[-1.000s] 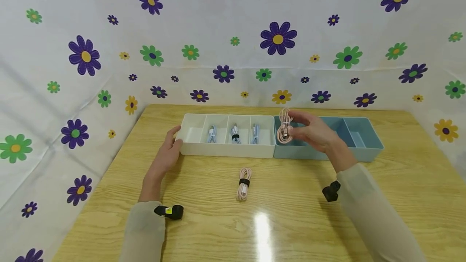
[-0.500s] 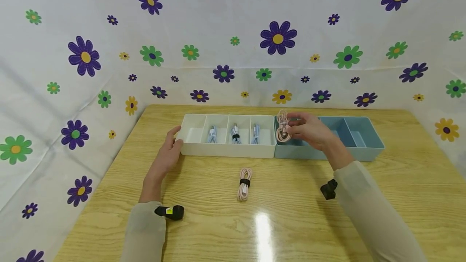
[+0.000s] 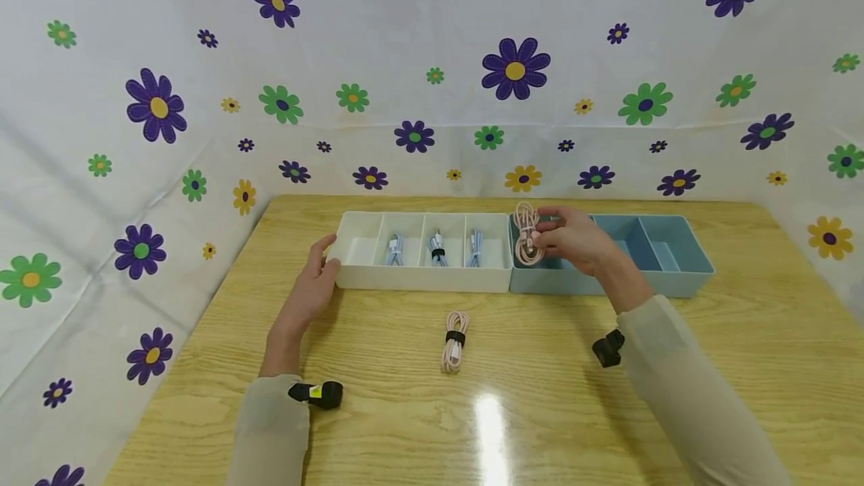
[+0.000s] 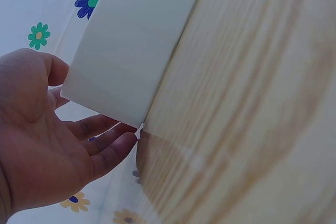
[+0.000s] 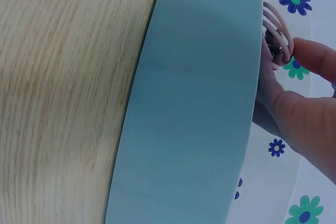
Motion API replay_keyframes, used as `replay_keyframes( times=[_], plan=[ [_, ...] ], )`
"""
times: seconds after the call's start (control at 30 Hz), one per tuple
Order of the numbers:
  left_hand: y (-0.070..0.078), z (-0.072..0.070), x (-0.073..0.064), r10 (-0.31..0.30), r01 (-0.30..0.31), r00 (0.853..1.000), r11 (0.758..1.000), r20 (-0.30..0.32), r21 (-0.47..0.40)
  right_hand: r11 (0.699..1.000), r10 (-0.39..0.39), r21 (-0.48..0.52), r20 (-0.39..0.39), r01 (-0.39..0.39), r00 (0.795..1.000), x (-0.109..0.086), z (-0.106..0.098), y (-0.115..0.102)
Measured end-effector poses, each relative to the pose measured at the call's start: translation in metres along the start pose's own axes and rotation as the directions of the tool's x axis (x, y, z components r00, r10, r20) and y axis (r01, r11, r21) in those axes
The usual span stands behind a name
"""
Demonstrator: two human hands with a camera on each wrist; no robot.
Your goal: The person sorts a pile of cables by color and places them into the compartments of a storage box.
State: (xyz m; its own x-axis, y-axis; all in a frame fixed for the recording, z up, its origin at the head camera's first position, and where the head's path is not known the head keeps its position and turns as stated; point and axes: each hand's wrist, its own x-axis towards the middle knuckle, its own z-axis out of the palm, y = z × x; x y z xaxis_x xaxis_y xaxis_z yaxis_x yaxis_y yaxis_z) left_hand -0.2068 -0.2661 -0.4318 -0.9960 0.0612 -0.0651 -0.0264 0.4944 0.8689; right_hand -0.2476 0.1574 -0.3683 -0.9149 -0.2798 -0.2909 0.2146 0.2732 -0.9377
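Observation:
My right hand point(image 3: 574, 239) pinches a coiled pink charging cable point(image 3: 526, 244) over the leftmost compartment of the blue divided box point(image 3: 607, 283). In the right wrist view, the pink coil point(image 5: 278, 38) shows just past the box's rim, between thumb and fingers. My left hand point(image 3: 313, 276) rests against the left end of the white divided box point(image 3: 418, 278). From the left wrist, that hand point(image 4: 58, 145) has its fingers lightly bent along the box's end wall. A second pink cable point(image 3: 455, 343), wrapped with a black strap, lies on the table before the white box.
Pale blue coiled cables point(image 3: 394, 250) lie in three of the white box's compartments, one in each; its leftmost compartment holds none. Both boxes stand end to end along the back of the wooden table point(image 3: 378, 411). A flower-patterned white cloth point(image 3: 432, 36) hangs behind.
My right hand has shifted slightly left with the pink cable, staying over the blue box's first compartment. The left hand stays at the white box's end.

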Motion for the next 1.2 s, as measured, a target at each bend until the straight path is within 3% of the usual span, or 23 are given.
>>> replay_keyframes(
  times=[0.13,0.4,0.63,0.93,1.2],
  plan=[
    [0.0011,-0.0004,0.0000,-0.004,0.004,1.000,1.000,-0.004,0.007,0.999,0.006,-0.039,-0.017,-0.007,1.000,0.0014,0.0021,-0.0030],
    [0.0023,0.0011,0.0002,-0.006,0.006,1.000,1.000,-0.003,0.012,1.000,0.002,-0.025,-0.055,-0.003,0.999,0.0031,0.0087,-0.0048],
    [0.0042,0.0012,0.0015,-0.004,0.004,1.000,1.000,-0.004,0.021,0.995,-0.018,-0.101,-0.011,0.017,1.000,0.0007,0.0091,-0.0046],
    [0.0050,0.0006,0.0005,-0.008,0.009,1.000,1.000,0.000,0.028,0.994,-0.027,-0.107,0.043,0.032,0.999,0.0017,0.0075,-0.0014],
    [0.0030,0.0007,0.0000,-0.011,0.011,1.000,1.000,-0.007,0.025,0.985,-0.015,-0.170,0.079,0.029,0.997,0.0025,0.0095,-0.0018]
  ],
)
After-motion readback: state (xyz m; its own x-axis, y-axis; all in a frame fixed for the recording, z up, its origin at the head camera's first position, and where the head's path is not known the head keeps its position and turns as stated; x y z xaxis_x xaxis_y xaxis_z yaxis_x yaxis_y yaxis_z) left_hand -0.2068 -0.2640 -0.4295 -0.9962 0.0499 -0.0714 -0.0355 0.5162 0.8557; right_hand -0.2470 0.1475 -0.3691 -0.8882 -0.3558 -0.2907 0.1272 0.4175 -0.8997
